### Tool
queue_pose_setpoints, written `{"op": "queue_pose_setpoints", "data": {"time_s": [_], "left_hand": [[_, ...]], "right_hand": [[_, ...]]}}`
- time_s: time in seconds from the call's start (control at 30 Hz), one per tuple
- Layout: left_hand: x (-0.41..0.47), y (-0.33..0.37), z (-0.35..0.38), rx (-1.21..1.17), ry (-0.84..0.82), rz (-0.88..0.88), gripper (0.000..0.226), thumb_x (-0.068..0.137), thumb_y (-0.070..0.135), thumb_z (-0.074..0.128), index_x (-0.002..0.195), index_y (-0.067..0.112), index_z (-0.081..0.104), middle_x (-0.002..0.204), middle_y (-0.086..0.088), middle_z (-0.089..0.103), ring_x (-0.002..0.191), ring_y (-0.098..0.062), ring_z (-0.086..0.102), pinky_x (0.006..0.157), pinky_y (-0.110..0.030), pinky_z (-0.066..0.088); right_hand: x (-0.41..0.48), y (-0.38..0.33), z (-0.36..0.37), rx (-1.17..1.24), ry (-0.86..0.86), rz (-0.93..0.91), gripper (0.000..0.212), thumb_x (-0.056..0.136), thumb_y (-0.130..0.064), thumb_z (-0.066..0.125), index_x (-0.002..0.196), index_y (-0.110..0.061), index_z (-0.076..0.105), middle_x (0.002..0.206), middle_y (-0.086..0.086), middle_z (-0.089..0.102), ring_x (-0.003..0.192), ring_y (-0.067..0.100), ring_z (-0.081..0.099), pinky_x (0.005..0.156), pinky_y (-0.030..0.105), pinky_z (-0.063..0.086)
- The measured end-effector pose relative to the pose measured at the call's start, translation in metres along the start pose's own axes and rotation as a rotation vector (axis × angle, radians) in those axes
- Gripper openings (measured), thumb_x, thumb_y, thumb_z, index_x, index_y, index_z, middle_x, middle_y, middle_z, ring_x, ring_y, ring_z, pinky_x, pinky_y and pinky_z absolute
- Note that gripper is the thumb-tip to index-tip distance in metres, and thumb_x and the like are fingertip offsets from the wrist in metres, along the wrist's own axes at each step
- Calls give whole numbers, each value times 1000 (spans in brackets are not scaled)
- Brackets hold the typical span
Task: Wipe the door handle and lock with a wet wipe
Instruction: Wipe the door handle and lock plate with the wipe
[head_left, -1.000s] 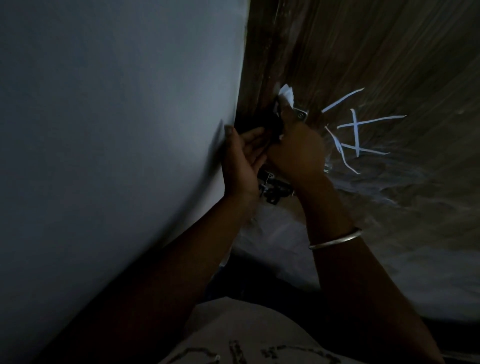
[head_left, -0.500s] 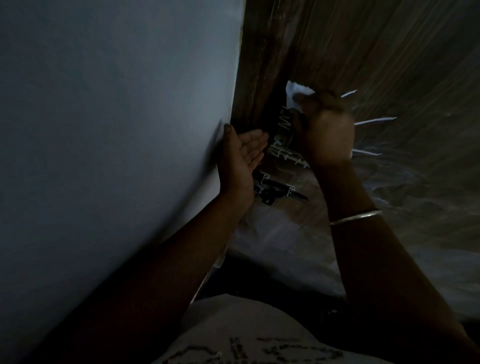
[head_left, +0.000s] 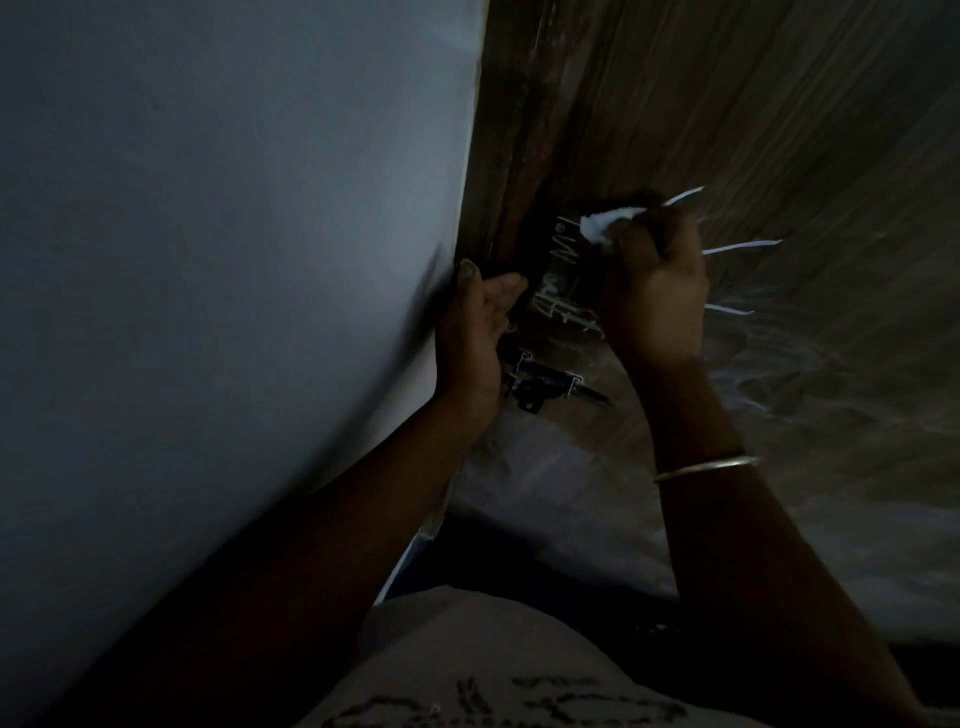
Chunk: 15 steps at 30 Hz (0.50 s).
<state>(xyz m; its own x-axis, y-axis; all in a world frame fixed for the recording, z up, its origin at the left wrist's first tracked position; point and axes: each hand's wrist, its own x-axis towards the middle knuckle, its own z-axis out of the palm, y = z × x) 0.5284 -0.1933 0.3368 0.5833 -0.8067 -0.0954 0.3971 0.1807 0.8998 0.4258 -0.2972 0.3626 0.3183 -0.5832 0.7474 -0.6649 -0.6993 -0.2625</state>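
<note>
Dim light covers a pale wall (head_left: 208, 260) beside a dark wooden door (head_left: 779, 130) with white scratch marks. I see my left hand (head_left: 470, 343) flat against the wall's edge, fingers (head_left: 506, 287) released and extended, holding nothing. Just below those fingers, near the palm's heel, sits the black sliding bolt lock (head_left: 545, 382) on the door. My right hand (head_left: 652, 280) is clenched around a white wet wipe (head_left: 605, 221), which bulges out above the curled fingers against the door. I cannot make out the door handle in the darkness. A thin metal bangle (head_left: 706, 467) circles my right wrist.
</note>
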Motion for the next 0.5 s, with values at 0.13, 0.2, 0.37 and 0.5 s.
{"op": "queue_pose_setpoints", "data": {"time_s": [0.13,0.2,0.37,0.5], "left_hand": [[0,-1,1,13,-7,-15,64,96,46,11,120,7,56,128,-12,57,118,-16,52,101,-27,35],[-1,0,1,4,-19,-19,65,96,46,9,121,7,55,130,-12,56,120,-17,51,103,-28,34],[-1,2,0,-25,-18,-22,68,96,46,6,121,6,54,132,-13,55,123,-19,50,106,-30,33],[1,1,-3,-26,-24,-21,68,96,47,6,118,8,57,128,-12,57,116,-16,52,103,-28,35]], "right_hand": [[-1,-6,6,-42,-4,-67,23,92,-17,52,109,-5,62,110,6,58,93,-4,40,85,8,38],[2,-13,8,-96,92,-329,13,83,-5,60,92,1,67,96,18,66,87,24,59,80,28,43],[13,-16,14,-203,92,-485,12,78,-1,63,88,-2,69,78,14,66,72,31,63,67,30,45],[10,-10,17,-196,83,-496,10,82,-5,62,87,-1,69,72,14,64,67,32,62,55,31,51]]}}
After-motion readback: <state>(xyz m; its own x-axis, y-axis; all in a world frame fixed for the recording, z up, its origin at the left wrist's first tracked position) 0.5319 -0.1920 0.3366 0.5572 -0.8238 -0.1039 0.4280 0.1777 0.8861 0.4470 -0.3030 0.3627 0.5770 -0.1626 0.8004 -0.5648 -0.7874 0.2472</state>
